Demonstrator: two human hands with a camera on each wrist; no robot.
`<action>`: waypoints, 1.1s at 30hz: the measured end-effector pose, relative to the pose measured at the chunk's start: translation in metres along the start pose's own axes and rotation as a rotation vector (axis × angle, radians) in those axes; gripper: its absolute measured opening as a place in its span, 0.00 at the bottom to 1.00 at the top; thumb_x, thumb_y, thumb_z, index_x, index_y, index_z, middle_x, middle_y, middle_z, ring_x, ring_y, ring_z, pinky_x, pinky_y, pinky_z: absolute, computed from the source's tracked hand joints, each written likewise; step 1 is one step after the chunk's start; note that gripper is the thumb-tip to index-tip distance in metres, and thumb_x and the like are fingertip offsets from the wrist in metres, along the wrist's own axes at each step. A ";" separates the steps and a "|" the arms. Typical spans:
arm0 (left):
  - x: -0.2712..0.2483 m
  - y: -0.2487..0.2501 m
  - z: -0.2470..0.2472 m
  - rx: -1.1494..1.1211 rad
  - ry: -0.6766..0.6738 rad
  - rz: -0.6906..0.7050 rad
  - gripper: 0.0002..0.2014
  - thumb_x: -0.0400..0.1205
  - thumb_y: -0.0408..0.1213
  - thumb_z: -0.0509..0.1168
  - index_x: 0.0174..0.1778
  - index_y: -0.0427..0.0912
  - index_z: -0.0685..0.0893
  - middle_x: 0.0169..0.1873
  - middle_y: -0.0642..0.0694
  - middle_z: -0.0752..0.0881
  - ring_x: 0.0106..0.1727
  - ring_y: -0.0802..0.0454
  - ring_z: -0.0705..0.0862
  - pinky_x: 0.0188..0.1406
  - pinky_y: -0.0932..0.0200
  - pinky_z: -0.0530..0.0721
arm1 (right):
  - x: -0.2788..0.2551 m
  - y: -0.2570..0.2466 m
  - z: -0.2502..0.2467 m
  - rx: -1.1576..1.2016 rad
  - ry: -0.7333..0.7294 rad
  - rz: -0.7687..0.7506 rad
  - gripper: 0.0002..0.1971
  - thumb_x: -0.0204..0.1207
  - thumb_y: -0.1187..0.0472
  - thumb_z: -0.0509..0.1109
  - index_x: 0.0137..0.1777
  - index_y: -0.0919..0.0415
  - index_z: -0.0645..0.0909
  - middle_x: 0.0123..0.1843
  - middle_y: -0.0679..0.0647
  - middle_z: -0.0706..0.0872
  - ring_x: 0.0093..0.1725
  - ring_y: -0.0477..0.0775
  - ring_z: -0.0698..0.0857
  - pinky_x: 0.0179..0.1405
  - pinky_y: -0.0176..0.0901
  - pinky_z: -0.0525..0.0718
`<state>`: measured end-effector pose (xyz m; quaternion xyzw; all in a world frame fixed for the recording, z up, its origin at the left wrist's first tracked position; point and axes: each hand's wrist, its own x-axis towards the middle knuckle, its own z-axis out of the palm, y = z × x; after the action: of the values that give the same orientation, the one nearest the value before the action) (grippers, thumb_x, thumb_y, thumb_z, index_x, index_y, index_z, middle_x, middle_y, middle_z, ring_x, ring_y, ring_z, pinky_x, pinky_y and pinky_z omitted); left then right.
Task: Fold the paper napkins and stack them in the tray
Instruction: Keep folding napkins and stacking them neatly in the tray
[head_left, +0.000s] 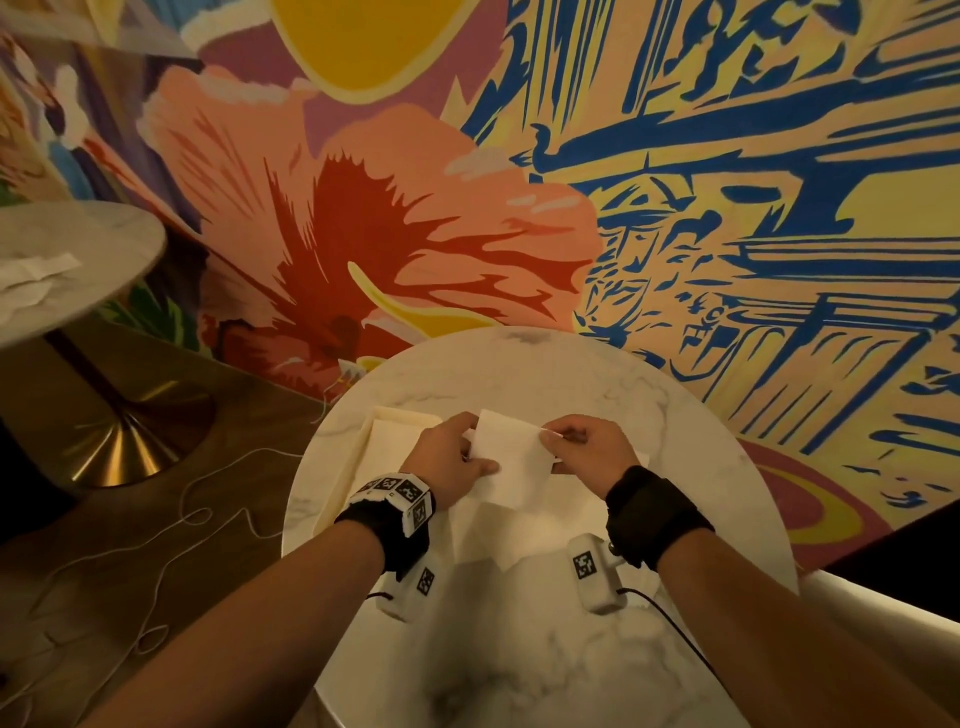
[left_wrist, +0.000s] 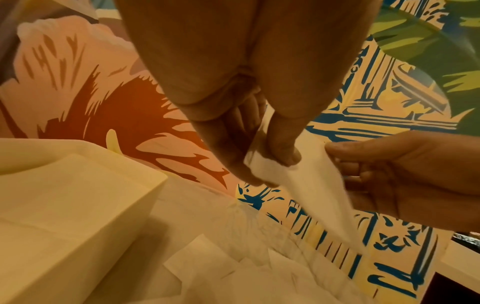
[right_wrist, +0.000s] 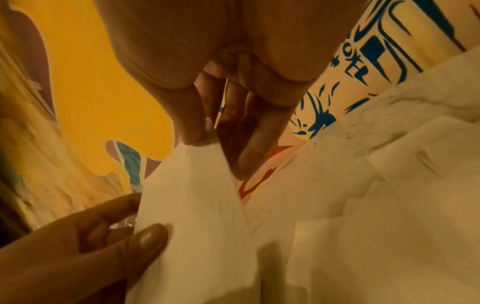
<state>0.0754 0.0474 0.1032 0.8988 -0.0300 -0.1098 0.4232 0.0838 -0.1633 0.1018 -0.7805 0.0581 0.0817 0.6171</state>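
Note:
A white paper napkin (head_left: 511, 457) hangs in the air over the round marble table (head_left: 519, 374), held between both hands. My left hand (head_left: 452, 457) pinches its left edge between thumb and fingers (left_wrist: 283, 152). My right hand (head_left: 582, 447) pinches its upper right corner with thumb and forefinger (right_wrist: 197, 131). The same napkin (right_wrist: 197, 226) fills the middle of the right wrist view and shows as a narrow sheet (left_wrist: 319, 195) in the left wrist view. A cream tray (head_left: 384, 421) lies on the table just left of my left hand, with folded napkins (left_wrist: 64, 195) in it.
Several loose white napkins (head_left: 498, 535) lie spread on the table below my hands. A painted mural wall (head_left: 519, 182) stands right behind the table. A second round table (head_left: 67, 249) with napkins stands at the far left on a brass foot (head_left: 124, 447). Thin cables trail over the floor.

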 end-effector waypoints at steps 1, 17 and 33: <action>0.000 -0.001 0.000 -0.038 0.008 -0.002 0.19 0.77 0.42 0.76 0.61 0.55 0.79 0.42 0.49 0.91 0.45 0.52 0.88 0.50 0.51 0.87 | -0.002 0.000 0.003 0.014 -0.028 0.019 0.06 0.76 0.64 0.77 0.50 0.56 0.84 0.50 0.58 0.89 0.50 0.60 0.88 0.41 0.46 0.91; -0.007 -0.031 -0.031 -0.078 0.083 -0.031 0.17 0.77 0.39 0.76 0.56 0.57 0.78 0.34 0.48 0.91 0.39 0.50 0.88 0.43 0.53 0.86 | 0.015 -0.006 0.033 -0.152 -0.114 -0.041 0.15 0.73 0.60 0.79 0.58 0.51 0.83 0.51 0.55 0.86 0.45 0.56 0.87 0.44 0.46 0.89; -0.030 -0.125 -0.087 0.049 0.123 -0.297 0.14 0.82 0.29 0.68 0.59 0.51 0.82 0.39 0.52 0.90 0.40 0.56 0.89 0.38 0.63 0.85 | 0.055 -0.024 0.130 -0.636 -0.138 -0.082 0.08 0.75 0.56 0.77 0.52 0.57 0.91 0.50 0.53 0.91 0.52 0.52 0.87 0.64 0.43 0.83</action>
<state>0.0607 0.1974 0.0666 0.9084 0.1266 -0.1149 0.3815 0.1350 -0.0305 0.0843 -0.9284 -0.0440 0.1236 0.3476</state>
